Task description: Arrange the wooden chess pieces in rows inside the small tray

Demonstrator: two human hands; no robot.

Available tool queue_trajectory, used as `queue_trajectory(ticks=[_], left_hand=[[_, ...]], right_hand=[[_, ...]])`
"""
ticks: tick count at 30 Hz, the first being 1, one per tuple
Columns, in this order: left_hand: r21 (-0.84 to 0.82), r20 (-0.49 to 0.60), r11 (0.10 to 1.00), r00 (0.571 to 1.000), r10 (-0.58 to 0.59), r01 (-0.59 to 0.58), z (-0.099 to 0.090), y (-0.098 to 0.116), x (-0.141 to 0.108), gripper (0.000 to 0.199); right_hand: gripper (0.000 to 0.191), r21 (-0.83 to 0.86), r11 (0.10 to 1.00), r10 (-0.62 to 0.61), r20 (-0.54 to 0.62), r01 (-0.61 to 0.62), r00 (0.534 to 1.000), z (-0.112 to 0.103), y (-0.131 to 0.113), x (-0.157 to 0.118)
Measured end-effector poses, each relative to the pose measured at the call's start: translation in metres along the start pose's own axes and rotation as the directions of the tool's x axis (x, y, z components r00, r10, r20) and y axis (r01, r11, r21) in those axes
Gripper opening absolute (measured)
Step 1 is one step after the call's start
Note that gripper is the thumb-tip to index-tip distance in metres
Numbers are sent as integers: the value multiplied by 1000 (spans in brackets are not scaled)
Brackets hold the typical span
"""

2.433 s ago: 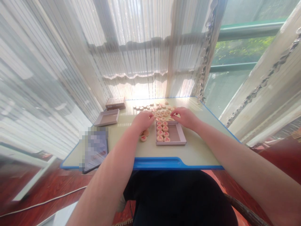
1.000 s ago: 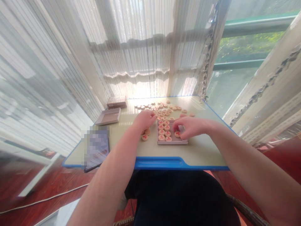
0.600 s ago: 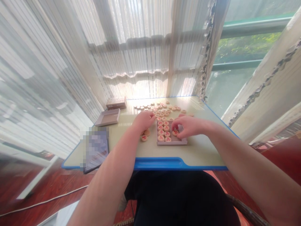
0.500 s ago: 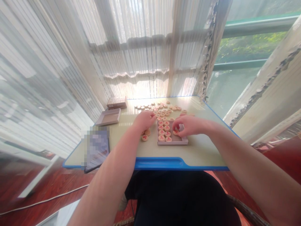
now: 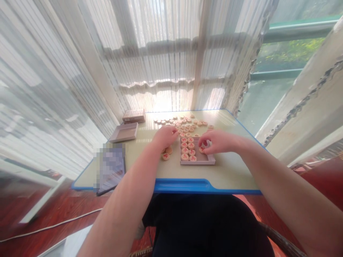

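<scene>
From my remote seat I see my right hand at the box's two o'clock, thumb and fingers bent nearly closed around a red-marked disc, inside the open box where two columns of discs line the nine-o'clock side. My left hand is loosely curled at the box's ten o'clock, near the scattered discs at eleven, and I cannot tell whether it grips anything. A few loose discs lie at nine, and on the table an empty tray sits toward ten o'clock.
</scene>
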State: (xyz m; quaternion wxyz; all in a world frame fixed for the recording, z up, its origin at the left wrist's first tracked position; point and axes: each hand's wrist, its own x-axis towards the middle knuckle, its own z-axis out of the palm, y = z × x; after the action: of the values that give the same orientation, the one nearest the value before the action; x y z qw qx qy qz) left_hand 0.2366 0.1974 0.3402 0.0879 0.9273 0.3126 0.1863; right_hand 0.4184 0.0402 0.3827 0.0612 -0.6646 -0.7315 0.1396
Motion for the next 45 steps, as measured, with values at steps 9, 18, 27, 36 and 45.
queue_trajectory(ticks=[9,18,27,36,45], left_hand=[[1,13,1000,1000,-20,20,-2,2,-1,29],[8,7,1000,1000,-10,10,-2,3,-1,28],[14,1,1000,1000,-11,11,-2,2,0,28],[18,11,1000,1000,-14,14,-3,4,-1,28],[14,7,1000,1000,-5,5,-3,4,-1,30]], right_hand=[[23,-8,1000,17,-15,-17,1000,5,7,2],[19,53,998,-23,-192,34,981,7,-5,4],[23,63,982,-162,-186,177,969,12,-17,1],[20,45,975,-207,-180,218,962,12,-20,0],[21,50,973,-211,-179,223,961,15,-18,0]])
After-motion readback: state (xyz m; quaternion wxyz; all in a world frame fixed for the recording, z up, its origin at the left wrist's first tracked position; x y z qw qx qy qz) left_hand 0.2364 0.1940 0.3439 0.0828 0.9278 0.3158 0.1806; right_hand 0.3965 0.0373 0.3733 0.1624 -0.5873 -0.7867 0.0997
